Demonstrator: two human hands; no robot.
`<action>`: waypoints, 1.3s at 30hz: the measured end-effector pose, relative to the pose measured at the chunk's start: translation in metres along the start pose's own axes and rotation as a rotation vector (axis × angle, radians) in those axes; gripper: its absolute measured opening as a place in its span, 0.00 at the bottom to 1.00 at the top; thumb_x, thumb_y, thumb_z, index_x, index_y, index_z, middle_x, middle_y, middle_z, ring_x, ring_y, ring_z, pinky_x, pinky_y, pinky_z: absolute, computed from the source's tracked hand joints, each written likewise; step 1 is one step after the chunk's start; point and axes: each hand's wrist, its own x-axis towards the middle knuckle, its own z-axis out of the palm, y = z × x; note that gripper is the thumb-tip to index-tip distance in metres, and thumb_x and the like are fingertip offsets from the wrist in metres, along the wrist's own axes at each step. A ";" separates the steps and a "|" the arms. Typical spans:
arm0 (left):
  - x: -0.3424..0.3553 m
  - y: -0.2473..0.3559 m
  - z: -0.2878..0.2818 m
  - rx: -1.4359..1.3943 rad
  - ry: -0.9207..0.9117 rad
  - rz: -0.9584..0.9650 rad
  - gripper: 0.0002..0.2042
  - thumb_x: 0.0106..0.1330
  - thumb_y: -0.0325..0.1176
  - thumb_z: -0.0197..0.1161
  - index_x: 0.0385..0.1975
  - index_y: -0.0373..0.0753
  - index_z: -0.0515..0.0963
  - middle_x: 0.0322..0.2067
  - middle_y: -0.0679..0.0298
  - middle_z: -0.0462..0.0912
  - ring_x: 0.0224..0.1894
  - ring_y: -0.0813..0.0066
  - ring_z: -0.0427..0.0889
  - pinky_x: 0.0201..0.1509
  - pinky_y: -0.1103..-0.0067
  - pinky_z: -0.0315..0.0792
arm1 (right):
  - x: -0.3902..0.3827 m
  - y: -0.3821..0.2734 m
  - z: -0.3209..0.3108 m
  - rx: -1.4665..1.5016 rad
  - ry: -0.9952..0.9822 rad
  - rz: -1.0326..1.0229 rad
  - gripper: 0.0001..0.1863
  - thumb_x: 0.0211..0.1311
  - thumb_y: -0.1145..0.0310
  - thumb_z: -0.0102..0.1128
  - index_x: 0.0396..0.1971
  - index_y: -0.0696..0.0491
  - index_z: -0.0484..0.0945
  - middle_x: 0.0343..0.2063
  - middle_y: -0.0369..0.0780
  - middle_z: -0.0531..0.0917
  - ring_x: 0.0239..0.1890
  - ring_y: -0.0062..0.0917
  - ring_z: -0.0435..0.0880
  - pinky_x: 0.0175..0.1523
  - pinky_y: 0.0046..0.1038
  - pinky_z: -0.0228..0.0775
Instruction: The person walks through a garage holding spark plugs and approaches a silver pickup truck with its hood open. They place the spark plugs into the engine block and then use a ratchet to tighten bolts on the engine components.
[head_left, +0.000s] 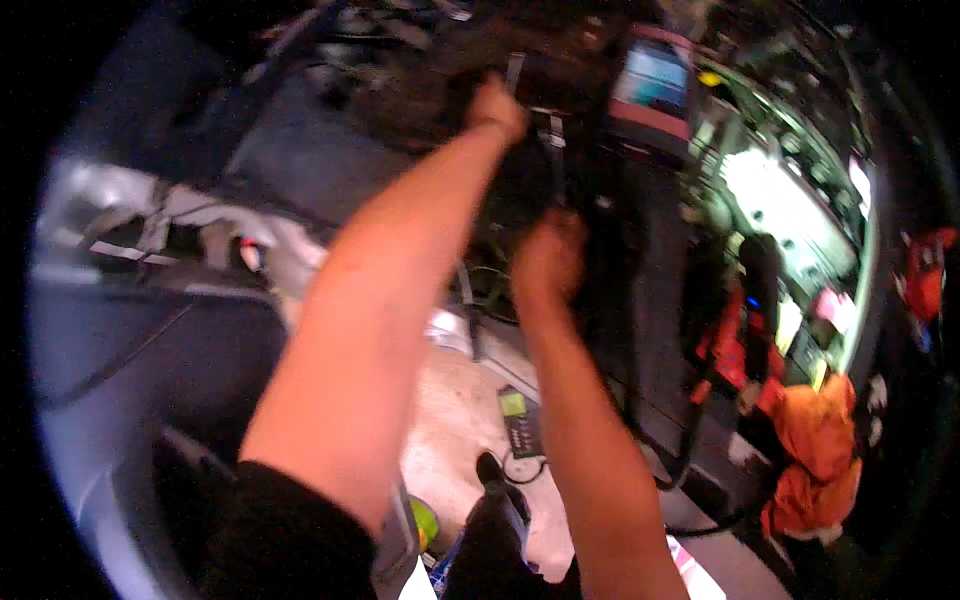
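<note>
Both arms reach into a dark vehicle area. My left hand is up at the back, fingers curled on a slim silvery metal piece; its grip is small and blurred. Below and to the right, my right hand is closed at the lower end of a long metal tool, which stands out from it toward a small pale fitting at the top. Dark parts and thin wires surround both hands, and shadow hides some of the right hand's fingers.
A red-cased screen device sits upper right, above a dark post. A handheld meter lies on the pale floor by my foot. Grey panels fill the left. At right are a lit opening, dark hoses and orange fabric.
</note>
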 end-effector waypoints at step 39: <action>-0.219 -0.066 0.082 0.176 0.302 0.390 0.13 0.53 0.32 0.60 0.39 0.40 0.73 0.37 0.53 0.73 0.40 0.48 0.77 0.39 0.59 0.74 | 0.093 0.170 -0.333 -0.578 -0.125 -0.079 0.18 0.60 0.58 0.49 0.30 0.57 0.81 0.30 0.52 0.82 0.36 0.46 0.82 0.43 0.38 0.72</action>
